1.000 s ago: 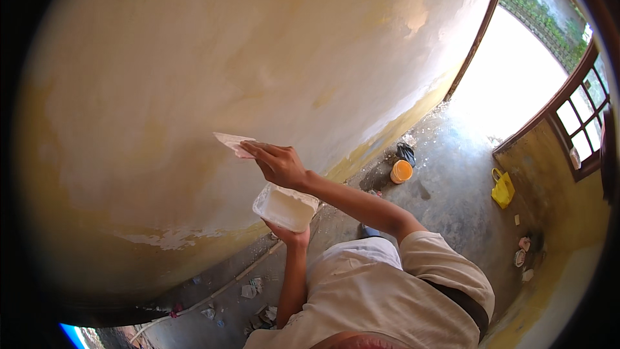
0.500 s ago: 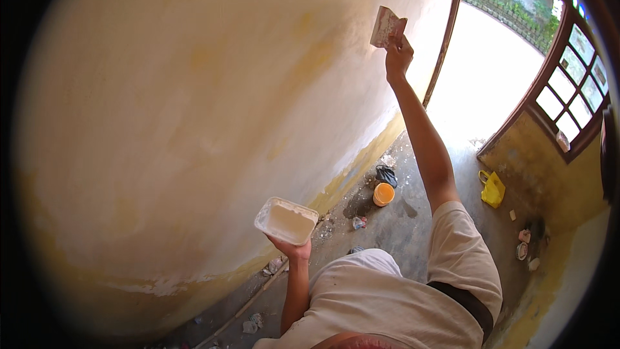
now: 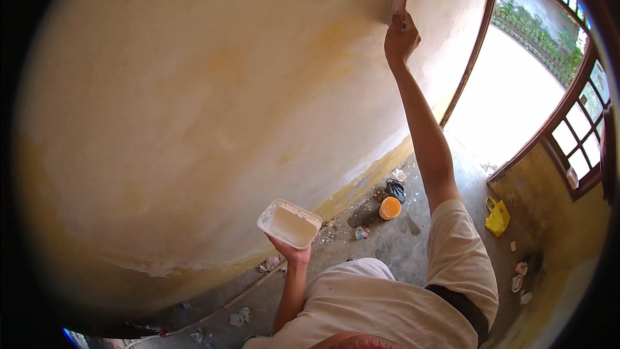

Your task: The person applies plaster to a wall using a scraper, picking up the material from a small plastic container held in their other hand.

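High on the wall [image 3: 226,110], my right hand [image 3: 402,40] grips a flat scraper [image 3: 396,6], a wide putty blade seen nearly edge-on. The blade's edge appears to rest against the plaster. Low by my body, my left hand [image 3: 294,251] supports a white rectangular tub [image 3: 289,223] from underneath. Pale, creamy filler coats the inside of the tub, and its mouth tilts toward the wall. The wall is off-white with yellowish patches where older paint shows through.
On the grey floor stand an orange bucket [image 3: 390,208] and a black plastic bag [image 3: 395,189]. A yellow bag [image 3: 497,217] lies by the right wall, near scattered rubbish. A long pole [image 3: 242,294] lies along the wall's foot. Beyond the doorway [image 3: 510,77] is bright ground.
My right hand has brought the scraper up to the wall, turning its blade from face-on to nearly edge-on. The view has shifted slightly; my left hand still holds the tub.
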Demonstrator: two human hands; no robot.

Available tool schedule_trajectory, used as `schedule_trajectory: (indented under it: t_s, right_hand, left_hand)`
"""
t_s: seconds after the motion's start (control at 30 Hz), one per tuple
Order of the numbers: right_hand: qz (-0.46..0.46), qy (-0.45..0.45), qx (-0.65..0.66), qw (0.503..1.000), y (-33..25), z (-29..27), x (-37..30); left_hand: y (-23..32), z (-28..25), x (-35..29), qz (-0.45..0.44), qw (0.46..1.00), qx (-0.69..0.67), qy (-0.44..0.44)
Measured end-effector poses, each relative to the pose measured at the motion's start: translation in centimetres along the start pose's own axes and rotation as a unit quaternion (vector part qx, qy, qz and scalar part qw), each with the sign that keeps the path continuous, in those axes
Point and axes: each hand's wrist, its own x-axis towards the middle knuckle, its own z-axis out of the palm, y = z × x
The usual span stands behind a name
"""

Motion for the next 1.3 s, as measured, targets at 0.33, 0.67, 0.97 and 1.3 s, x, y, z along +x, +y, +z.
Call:
schedule_trajectory:
  t_s: [0.33,0.67,0.97,1.3]
  right_hand:
    - [-0.207,0.033,0.085,0.974,-11.5,2.9,-5.4]
    - [-0.316,-0.177,0.142,0.921,-18.0,0.4,-20.8]
    - [0.157,-0.503,0.23,0.818,-12.4,-9.6,-31.3]
    - [0.57,-0.281,0.4,0.66,-13.4,-17.1,-35.1]
  left_hand:
    - [1.4,4.9,-3.3,0.027,0.998,0.05,0.039]
    - [3.4,5.7,-5.0,0.067,0.994,0.088,0.026]
    - [5.1,6.6,-6.8,0.071,0.992,0.085,0.054]
    - [9.1,1.9,-7.3,0.018,0.995,0.077,0.064]
